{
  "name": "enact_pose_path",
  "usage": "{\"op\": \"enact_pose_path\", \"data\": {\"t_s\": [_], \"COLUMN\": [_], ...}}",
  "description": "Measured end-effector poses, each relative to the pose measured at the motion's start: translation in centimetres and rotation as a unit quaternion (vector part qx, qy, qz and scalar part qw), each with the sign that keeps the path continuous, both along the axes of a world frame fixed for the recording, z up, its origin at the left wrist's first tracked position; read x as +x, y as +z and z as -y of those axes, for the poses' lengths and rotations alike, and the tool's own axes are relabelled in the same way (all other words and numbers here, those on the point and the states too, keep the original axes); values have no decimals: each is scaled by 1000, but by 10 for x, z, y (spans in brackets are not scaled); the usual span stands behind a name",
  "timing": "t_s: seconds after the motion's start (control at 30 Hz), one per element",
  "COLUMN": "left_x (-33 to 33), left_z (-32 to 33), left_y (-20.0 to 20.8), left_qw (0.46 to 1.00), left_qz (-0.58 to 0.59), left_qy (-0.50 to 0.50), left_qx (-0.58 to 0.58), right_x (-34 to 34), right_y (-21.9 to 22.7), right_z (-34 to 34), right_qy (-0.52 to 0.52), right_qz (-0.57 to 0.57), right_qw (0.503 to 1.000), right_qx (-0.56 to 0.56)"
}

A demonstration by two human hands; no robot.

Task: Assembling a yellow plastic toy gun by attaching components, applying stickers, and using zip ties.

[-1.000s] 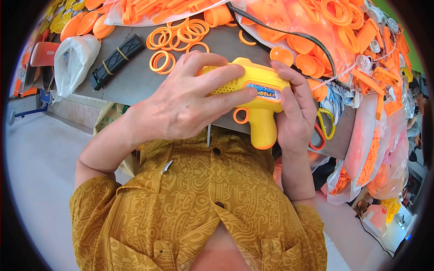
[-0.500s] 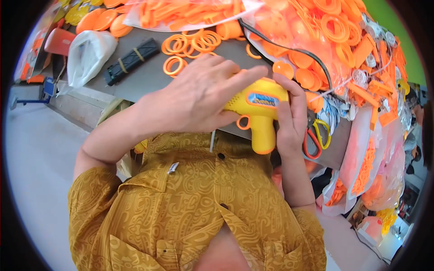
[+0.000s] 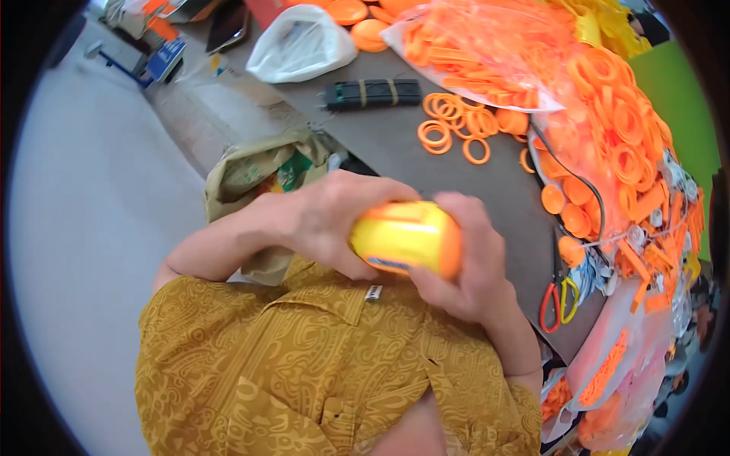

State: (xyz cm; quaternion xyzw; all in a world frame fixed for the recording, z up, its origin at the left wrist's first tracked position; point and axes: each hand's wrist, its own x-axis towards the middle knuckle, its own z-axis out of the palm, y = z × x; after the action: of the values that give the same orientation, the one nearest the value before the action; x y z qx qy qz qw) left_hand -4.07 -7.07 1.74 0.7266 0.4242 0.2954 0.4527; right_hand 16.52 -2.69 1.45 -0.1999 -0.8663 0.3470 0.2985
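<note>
Both hands are closed around one yellow and orange plastic toy (image 3: 403,232), which is held up off the worktop (image 3: 502,201), in front of the patterned shirt (image 3: 304,365); the left hand (image 3: 323,220) wraps the yellow left end, fingers over the top and thumb below, while the right hand (image 3: 473,266) grips the orange right end, thumb underneath and blurred fingers curled over the upper side; for handling it well, an even grip from both ends seems best, firm enough that the smooth, rounded shell does not slip, yet not squeezed hard; keeping it farther over the worktop would likely be safer, since a slip here might end on the floor; thumbs are probably best kept off the blue label (image 3: 389,266); the toy's long axis runs roughly left to right across the body, its right end dipping slightly; the orange end points right, and the label sits low, on the side toward the wearer; which end is the front cannot be told, as no handle shows.
</note>
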Motion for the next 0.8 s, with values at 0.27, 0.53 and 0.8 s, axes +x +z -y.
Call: {"op": "enact_pose_path", "data": {"t_s": [0.27, 0.53, 0.8], "left_x": [-140, -181, -159], "left_z": [96, 159, 47], "left_y": [-115, -296, -214], "left_qw": [841, 673, 698], "left_qz": [172, -60, 99], "left_qy": [392, 692, 705], "left_qx": [-332, -252, 78], "right_x": [-27, -2, 33], "right_y": [-18, -14, 18], "right_z": [-7, -10, -24], "right_qy": [69, 64, 23], "right_qz": [120, 159, 186], "right_qw": [987, 972, 974], "right_qx": [-77, -158, -132]}}
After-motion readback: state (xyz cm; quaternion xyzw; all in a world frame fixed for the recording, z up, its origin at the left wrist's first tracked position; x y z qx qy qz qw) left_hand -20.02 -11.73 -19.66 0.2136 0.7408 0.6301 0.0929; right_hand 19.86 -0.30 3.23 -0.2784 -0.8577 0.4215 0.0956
